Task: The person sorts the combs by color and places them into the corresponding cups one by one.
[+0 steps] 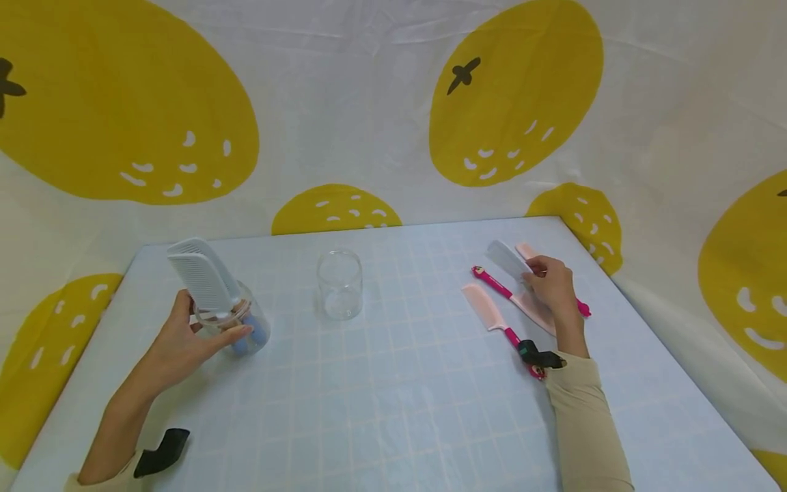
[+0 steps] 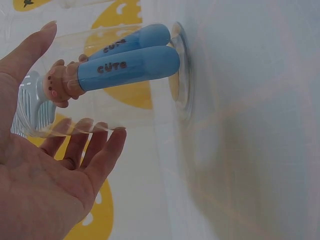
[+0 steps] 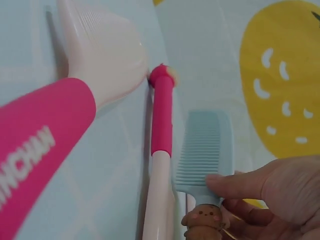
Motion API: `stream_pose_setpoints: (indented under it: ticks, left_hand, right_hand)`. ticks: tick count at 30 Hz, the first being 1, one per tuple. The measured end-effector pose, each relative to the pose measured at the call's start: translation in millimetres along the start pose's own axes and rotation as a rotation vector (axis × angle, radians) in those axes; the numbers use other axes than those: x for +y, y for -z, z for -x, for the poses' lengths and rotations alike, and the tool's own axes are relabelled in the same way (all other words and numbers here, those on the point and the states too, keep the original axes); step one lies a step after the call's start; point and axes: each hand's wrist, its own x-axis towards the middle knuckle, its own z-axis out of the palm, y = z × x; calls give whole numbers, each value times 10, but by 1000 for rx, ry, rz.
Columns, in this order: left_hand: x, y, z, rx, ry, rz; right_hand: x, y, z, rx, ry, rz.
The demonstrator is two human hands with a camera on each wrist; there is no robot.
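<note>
Landmark: the lone glass (image 1: 340, 285), upright on the worktop (image 1: 393, 383), between the two hands.
Blue comb: well to the right of the lone glass; its lower part lies within the right hand, its toothed head (image 1: 505, 258) juts out past the fingertips.
Blue comb's aim: long axis slanting; head toward the far edge and the lone glass's side, handle end the other way, hidden under the hand. The right wrist view shows teeth along one edge and a brown bear figure (image 3: 203, 222) below the head. Whether it touches the worktop, I cannot tell.
Right hand (image 1: 550, 285): right of the lone glass, thumb and fingers closed to a pinch at the blue comb's neck.
Left hand (image 1: 184, 347): left of the lone glass and nearer the person, thumb and fingers spread wide and curved round the jar (image 1: 263, 322).
Jar combs (image 1: 205, 277): two, left of the lone glass; heads up out of the mouth, blue handles down, long axes leaning away from the glass.
Pink combs (image 1: 484, 306): three, right of the lone glass, lying slantwise near and under the right hand and wrist.
</note>
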Motion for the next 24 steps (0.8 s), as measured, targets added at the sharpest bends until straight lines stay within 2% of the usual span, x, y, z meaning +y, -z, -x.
stream_pose_setpoints:
  ticks: [6,11,18,24]
  left_hand:
    - [-3,3,-5,0,-3,-4]
    - [-30,-2,-3,4,-20,7]
    - [-20,-8,5,8,-26,13]
    - [-15,-1,-4,7,-24,-9]
  right_hand:
    - [-87,73,21,70,32,-17]
    - [-177,109,31,118,96,-72]
    - [-370,126,97,233,188,-84]
    - [-517,133,157,230,227,-117]
